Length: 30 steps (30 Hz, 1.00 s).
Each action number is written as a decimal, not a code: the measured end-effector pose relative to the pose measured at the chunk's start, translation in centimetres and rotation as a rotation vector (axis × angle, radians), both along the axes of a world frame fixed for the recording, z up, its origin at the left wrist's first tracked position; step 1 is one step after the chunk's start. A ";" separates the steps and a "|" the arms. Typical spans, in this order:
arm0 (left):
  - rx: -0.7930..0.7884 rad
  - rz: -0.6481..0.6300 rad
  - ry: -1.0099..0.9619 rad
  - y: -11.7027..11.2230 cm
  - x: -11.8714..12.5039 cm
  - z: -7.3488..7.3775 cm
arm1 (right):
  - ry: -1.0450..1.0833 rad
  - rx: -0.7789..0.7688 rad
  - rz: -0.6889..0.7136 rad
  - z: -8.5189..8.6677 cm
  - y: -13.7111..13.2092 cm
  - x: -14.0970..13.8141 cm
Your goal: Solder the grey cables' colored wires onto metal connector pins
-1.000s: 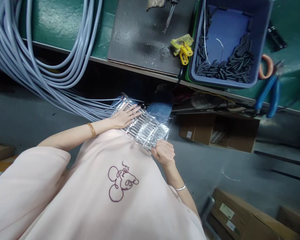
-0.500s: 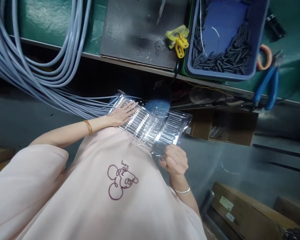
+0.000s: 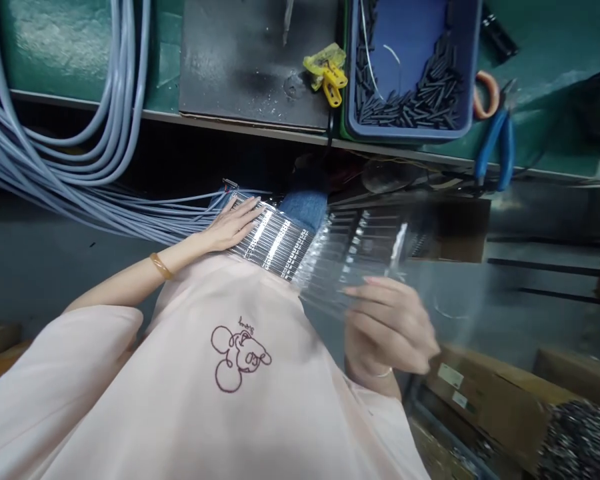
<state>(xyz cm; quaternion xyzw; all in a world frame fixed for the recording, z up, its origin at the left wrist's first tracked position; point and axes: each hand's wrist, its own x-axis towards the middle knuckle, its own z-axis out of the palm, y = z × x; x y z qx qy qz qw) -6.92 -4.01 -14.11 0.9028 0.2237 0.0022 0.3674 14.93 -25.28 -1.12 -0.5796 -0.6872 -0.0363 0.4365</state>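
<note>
A tray of slim parts in rows (image 3: 280,243) lies across my lap. My left hand (image 3: 233,227) rests flat on its left end, fingers stretched out. At the right, my right hand (image 3: 390,323) grips the near edge of a clear plastic tray (image 3: 350,247), blurred by motion. That clear tray has ribbed slots and lifts away from the right end of the filled tray. Grey cables (image 3: 155,213) run to the left end of the filled tray, where a small connector (image 3: 230,183) shows.
On the green bench stand a blue bin (image 3: 410,133) of short black tubes, blue-handled pliers (image 3: 497,147), a yellow tool (image 3: 333,83) and a dark board (image 3: 250,73). Coiled grey cable (image 3: 125,87) hangs over the bench edge. Cardboard boxes (image 3: 500,413) sit at lower right.
My right hand has moved right with the clear tray, uncovering more of the filled tray. My left hand stays on the filled tray. The whole view has shifted.
</note>
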 end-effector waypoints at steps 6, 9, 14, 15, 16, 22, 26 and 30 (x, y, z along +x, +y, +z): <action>-0.221 0.425 -0.212 1.1 -0.7 -0.1 | -0.129 0.064 0.457 -0.9 6.6 -4.9; -0.408 0.827 -0.248 2.2 -1.7 -0.5 | -0.057 0.090 0.412 -2.9 6.9 -5.4; -0.556 0.961 -0.135 2.5 -2.7 -0.5 | 0.592 -0.449 -0.555 -8.2 2.3 -2.6; -0.573 0.941 -0.129 2.3 -2.7 -0.3 | 0.681 -0.504 -0.660 -9.3 1.5 -2.0; -0.592 0.924 -0.132 2.1 -2.6 -0.1 | 0.734 -0.541 -0.702 -10.3 0.9 -1.6; -0.748 0.871 -0.239 1.5 -1.9 0.7 | 1.053 -0.637 -0.683 -14.6 0.3 -1.5; -0.777 0.862 -0.298 1.4 -1.5 0.7 | 1.213 -0.588 -0.647 -15.9 0.5 -1.3; -0.794 0.867 -0.339 0.6 -1.1 1.6 | 1.284 -0.560 -0.623 -15.8 -0.4 -0.7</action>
